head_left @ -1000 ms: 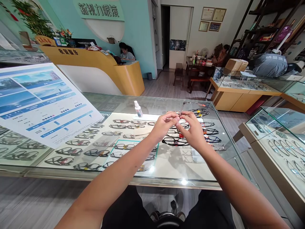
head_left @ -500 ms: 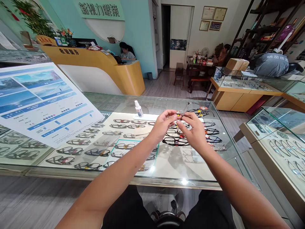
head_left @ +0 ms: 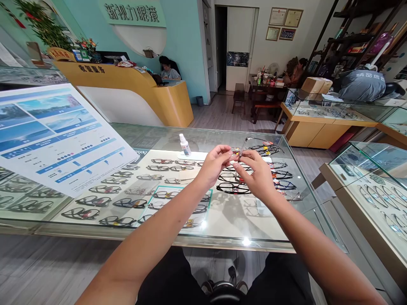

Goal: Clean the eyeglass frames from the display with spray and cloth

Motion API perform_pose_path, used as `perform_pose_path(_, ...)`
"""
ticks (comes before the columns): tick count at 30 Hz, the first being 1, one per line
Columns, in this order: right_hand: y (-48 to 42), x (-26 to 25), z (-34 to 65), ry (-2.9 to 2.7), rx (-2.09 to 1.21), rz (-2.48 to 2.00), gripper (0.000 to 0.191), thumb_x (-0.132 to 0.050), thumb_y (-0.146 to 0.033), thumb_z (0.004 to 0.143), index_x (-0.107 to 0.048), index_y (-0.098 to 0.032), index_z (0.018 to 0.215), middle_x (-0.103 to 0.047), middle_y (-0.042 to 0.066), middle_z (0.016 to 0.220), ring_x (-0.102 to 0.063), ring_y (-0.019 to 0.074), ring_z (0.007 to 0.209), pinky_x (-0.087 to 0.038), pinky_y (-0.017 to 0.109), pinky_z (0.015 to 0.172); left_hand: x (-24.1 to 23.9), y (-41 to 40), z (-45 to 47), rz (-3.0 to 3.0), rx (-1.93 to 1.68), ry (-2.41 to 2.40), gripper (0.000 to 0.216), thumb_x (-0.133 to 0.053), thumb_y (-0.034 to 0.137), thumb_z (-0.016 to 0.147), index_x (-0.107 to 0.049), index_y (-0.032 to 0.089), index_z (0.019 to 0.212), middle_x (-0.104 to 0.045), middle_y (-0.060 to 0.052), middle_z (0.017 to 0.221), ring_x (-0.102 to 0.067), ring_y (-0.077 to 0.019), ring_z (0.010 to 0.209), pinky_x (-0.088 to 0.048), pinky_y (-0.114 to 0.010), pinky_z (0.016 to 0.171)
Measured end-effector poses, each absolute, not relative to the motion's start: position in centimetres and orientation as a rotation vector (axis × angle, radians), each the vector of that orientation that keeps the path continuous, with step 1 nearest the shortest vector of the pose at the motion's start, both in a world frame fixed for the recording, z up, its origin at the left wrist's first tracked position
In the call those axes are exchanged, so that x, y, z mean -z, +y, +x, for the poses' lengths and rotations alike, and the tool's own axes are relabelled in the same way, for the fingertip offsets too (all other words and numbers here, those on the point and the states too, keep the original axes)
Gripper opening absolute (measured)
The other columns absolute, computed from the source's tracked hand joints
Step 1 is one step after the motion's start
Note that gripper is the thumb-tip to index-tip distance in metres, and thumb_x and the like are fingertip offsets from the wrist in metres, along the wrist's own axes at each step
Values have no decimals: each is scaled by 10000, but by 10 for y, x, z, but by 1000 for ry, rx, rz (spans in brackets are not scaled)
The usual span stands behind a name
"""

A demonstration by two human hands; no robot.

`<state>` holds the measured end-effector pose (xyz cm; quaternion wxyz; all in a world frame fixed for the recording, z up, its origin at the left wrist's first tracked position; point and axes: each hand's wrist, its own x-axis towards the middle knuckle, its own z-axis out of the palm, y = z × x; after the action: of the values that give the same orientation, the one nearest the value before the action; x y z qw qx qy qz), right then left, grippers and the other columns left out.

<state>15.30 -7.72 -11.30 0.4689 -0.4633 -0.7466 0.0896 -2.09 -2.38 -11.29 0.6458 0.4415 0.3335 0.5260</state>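
A pair of eyeglasses (head_left: 243,146) is held above the glass counter, one temple sticking up and away from me; my fingers hide most of its frame. My right hand (head_left: 258,174) pinches it between thumb and fingers. Beside it, my left hand (head_left: 216,166) has thumb and fingertips closed together at the left side of the same eyeglasses. Just below the hands lies a black-framed pair of glasses (head_left: 233,187), with several more frames (head_left: 284,175) in rows to the right.
Under me is the glass display counter (head_left: 222,242), with rows of frames inside. A small white spray bottle (head_left: 185,145) stands beyond my left hand. At left a printed sheet (head_left: 63,140) rises over the counter. Another display case (head_left: 378,186) is at right; a person (head_left: 170,70) sits behind the yellow desk.
Both hands have shifted slightly left with the eyeglasses, and the raised temple has moved left too. My left fingertips have drawn back a little from the right hand's.
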Motion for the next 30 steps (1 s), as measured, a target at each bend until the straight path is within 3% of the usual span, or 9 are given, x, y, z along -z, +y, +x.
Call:
perform_pose_path(13, -79, 105, 158, -1874, -289, -1110, 253, -652, -441, 1058, -824, -270, 1127, -733, 111, 1265, -753, 284, 1142, -620, 419, 909, 113, -19, -25, 1080, -1188, 758, 366, -877, 358, 783, -643, 214, 1024, -671, 12, 966, -721, -129, 858, -470, -254, 751)
perform_pose_path(24, -78, 104, 160, -1865, -318, -1059, 221, -666, -427, 1053, -824, -289, 1122, -739, 97, 1253, -747, 282, 1162, -593, 464, 1038, 112, -18, -28, 1121, -1160, 740, 332, -867, 349, 804, -658, 213, 1024, -658, 17, 916, -713, -135, 889, -472, -250, 766)
perform_pose_path(30, -78, 103, 159, -1856, -385, -970, 229, -661, -431, 1051, -816, -266, 1085, -725, 107, 1232, -720, 277, 1170, -564, 470, 1062, 110, -19, -26, 1154, -1108, 700, 317, -858, 358, 813, -668, 206, 1016, -665, 6, 945, -671, -115, 800, -462, -258, 730)
